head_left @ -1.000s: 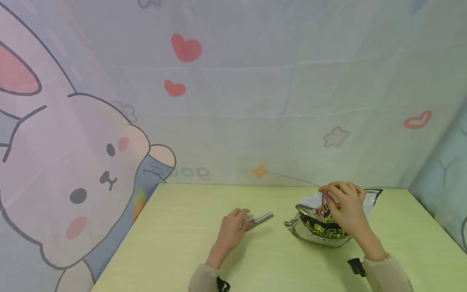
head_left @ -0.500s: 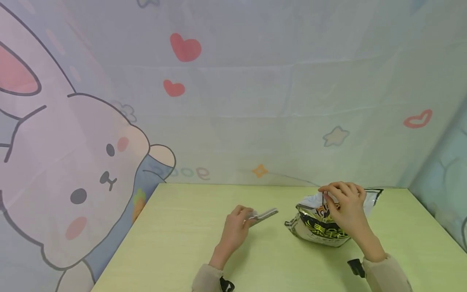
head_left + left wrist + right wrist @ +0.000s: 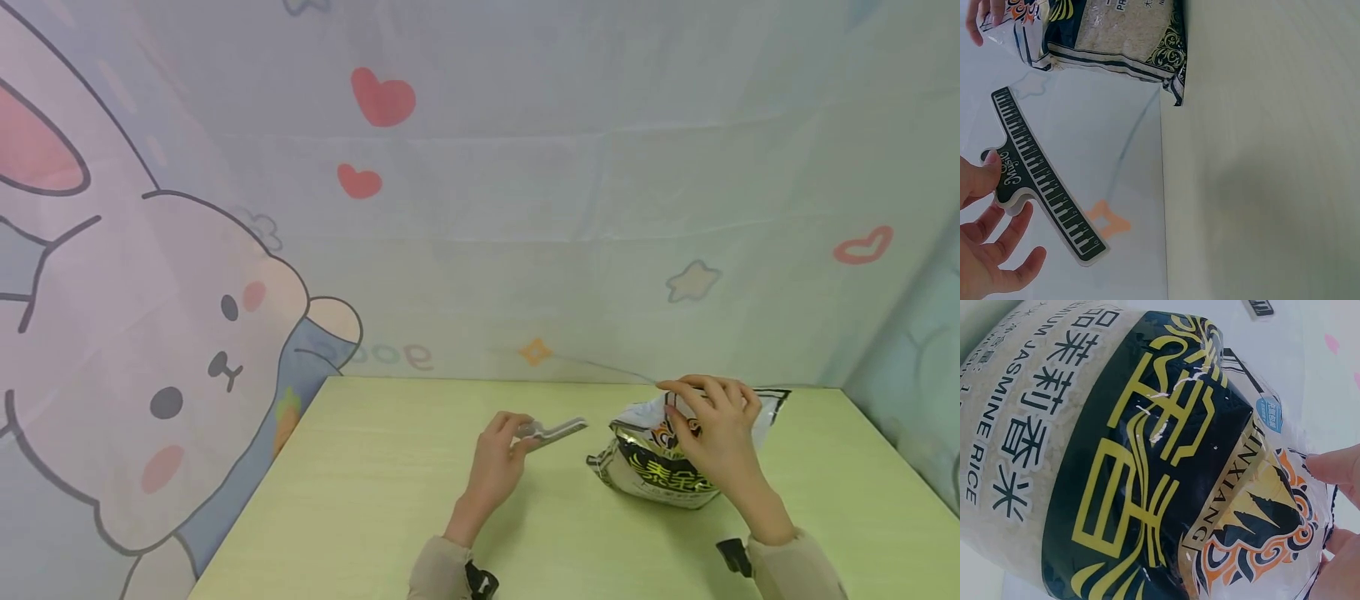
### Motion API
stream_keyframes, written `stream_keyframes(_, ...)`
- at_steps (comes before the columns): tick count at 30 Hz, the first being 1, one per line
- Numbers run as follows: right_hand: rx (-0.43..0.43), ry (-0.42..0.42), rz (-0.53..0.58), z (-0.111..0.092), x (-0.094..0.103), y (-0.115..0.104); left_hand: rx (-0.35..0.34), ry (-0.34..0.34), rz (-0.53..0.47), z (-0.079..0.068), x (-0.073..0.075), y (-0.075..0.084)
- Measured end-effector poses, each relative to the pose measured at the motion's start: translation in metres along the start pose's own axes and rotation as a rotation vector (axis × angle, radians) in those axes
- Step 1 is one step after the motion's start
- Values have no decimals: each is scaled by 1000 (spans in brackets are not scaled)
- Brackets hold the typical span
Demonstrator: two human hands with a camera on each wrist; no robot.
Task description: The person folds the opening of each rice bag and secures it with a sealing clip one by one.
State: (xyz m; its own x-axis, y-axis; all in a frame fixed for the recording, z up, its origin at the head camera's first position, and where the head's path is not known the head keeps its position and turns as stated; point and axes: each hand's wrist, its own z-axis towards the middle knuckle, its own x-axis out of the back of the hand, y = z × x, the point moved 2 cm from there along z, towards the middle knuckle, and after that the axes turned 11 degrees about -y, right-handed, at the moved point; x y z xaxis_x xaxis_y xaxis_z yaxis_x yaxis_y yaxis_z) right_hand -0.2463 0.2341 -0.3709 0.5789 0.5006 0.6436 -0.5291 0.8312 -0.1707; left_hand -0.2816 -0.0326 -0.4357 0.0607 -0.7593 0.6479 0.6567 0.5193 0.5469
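Note:
On the pale green table (image 3: 375, 500) stands a clear bag of jasmine rice (image 3: 651, 475) with a black and yellow label. My right hand (image 3: 686, 404) pinches the bag's crumpled top; in the right wrist view its fingertips (image 3: 1335, 467) press the plastic of the bag (image 3: 1116, 456). My left hand (image 3: 520, 432) holds a flat bag clip (image 3: 561, 429) printed with piano keys by its handle, lifted off the table just left of the bag. The left wrist view shows the thumb on the clip (image 3: 1041, 181), the other fingers (image 3: 997, 250) spread loosely, and the bag (image 3: 1116, 37) beyond.
A cartoon cloth backdrop (image 3: 480, 208) with a rabbit and hearts rises right behind the table's far edge and along both sides. Bare tabletop (image 3: 1260, 187) lies left of and in front of the hands.
My left hand has raised the clip from the table and carried it up and to the right, closer to the rice bag. My right hand has stayed on the bag's top.

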Motion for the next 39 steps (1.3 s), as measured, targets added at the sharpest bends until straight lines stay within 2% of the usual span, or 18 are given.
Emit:
stream_keyframes(6, -7, 4, -15, -1, -1, 0, 27, 6, -90, 4, -4, 3)
stream_keyframes(15, -6, 15, 2, -3, -2, 1, 31, 26, -153, 10, -12, 14)
stream_keyframes(28, -15, -3, 21, -5, -2, 5, -2, 16, -132, 22, -17, 28)
stream_keyframes(39, 11, 40, 13, -3, -2, 5, 22, -35, -120, 30, -16, 36)
